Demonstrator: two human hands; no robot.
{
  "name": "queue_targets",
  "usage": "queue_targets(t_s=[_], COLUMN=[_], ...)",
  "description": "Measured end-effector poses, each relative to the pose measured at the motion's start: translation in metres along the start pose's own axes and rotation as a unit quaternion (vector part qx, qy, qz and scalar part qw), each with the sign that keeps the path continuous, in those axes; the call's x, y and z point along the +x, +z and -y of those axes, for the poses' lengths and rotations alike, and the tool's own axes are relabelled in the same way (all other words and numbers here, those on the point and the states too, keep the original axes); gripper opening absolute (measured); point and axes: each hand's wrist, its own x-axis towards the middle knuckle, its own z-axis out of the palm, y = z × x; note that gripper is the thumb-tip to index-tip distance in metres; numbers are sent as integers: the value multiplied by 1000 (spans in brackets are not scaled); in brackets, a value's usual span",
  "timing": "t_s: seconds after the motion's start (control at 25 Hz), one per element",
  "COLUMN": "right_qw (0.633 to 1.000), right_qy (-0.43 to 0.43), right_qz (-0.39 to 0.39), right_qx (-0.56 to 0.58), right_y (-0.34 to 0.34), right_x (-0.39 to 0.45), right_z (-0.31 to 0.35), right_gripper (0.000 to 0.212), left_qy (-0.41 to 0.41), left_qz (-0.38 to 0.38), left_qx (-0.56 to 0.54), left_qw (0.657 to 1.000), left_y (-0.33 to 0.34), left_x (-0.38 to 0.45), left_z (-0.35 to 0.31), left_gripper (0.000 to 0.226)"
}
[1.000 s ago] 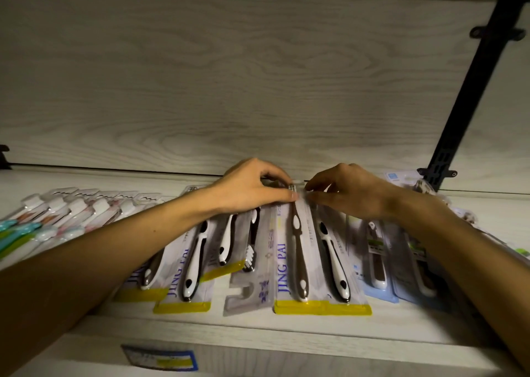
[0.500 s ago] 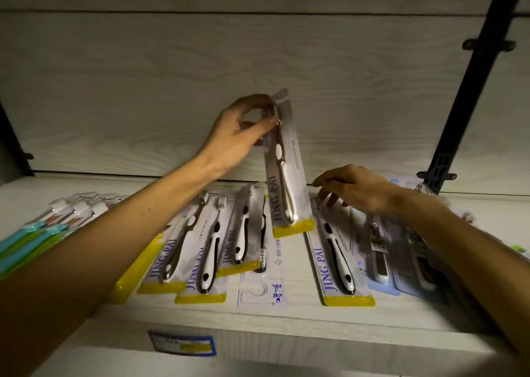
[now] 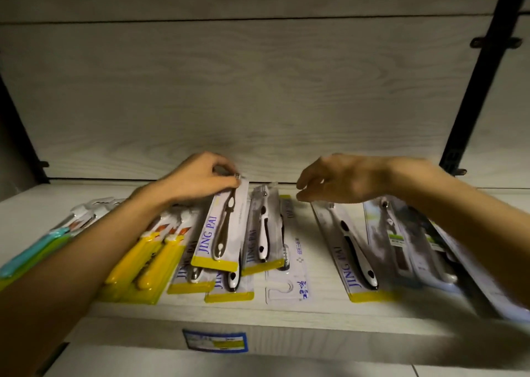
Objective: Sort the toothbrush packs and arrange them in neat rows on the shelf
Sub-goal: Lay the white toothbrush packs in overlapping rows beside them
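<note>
The pale wood-grain shelf [image 3: 315,323] carries a spread of carded toothbrush packs, with a blue-and-yellow price label [image 3: 215,341] on its front edge whose print is too blurred to read. The left hand [image 3: 200,177] pinches the top of a white blister card with a yellow bottom strip and a dark-handled brush [image 3: 220,229], laying it on a fanned stack of matching yellow-strip packs [image 3: 220,279] just right of the yellow-handled twin pack [image 3: 146,259]. The right hand [image 3: 341,179] hovers with fingers loosely curled, holding nothing, above a lone matching pack with a black-and-white brush [image 3: 355,250] that lies well apart from the stack. The held card sits skewed across its neighbours; judged from that, letting go could leave it sliding down the slick plastic or nudging the lower cards toward the shelf lip. "JING PAI" reads in blue along the held card and again on the lone pack; the small blue print on the clear, upside-down pack [image 3: 289,262] between them is illegible.
</note>
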Motion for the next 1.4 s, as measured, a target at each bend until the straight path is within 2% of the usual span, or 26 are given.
queue_targets(t_s=[0.12, 0.2, 0.32, 0.44, 0.56, 0.68, 0.76, 0.84, 0.92, 1.04, 1.24, 1.32, 1.4], right_qw=[999, 995, 986, 975, 960, 956, 950, 961, 977, 986, 986, 981, 976], right_qy=[13, 6, -18, -50, -70, -74, -69, -79, -86, -84, -77, -73, -56], right_qz=[-23, -59, -74, -70, -76, -42, -45, -80, -92, -93, -142, -177, -205], right_qx=[23, 78, 146, 206, 259, 279, 302, 253, 172, 110, 45, 20, 47], right_y=[24, 41, 53, 58, 61, 56, 52, 54, 59, 67, 73, 77, 77], right_x=[16, 24, 28, 27, 25, 17, 4, -14, -32, -46, -58, -60, -62], right_z=[10, 10, 4, 4, 4, 4, 5, 6, 14, 30, 40, 42, 43], right_gripper=[47, 41, 29, 28, 40, 46, 40, 24, 17, 31, 61, 56, 46], left_qy=[10, 24, 64, 98, 128, 121, 104, 90, 80, 61, 56, 67, 85], left_qz=[39, 50, 44, 41, 101, 105, 105, 103, 92, 74, 66, 67, 66], left_qx=[97, 124, 89, 42, 34, 22, -6, -28, -42, -57, -77, -71, -50], left_qw=[994, 991, 993, 993, 986, 987, 989, 990, 992, 994, 993, 993, 993], left_y=[3, 4, 6, 16, 34, 36, 33, 32, 31, 30, 29, 30, 33], left_x=[-7, -8, -7, -11, -10, -8, -8, -8, -6, -7, -12, -11, -9], left_z=[1, 0, -3, -14, -26, -29, -26, -24, -22, -21, -18, -18, -17], left_gripper=[26, 31, 47, 63, 49, 39, 37, 36, 36, 36, 34, 34, 35])
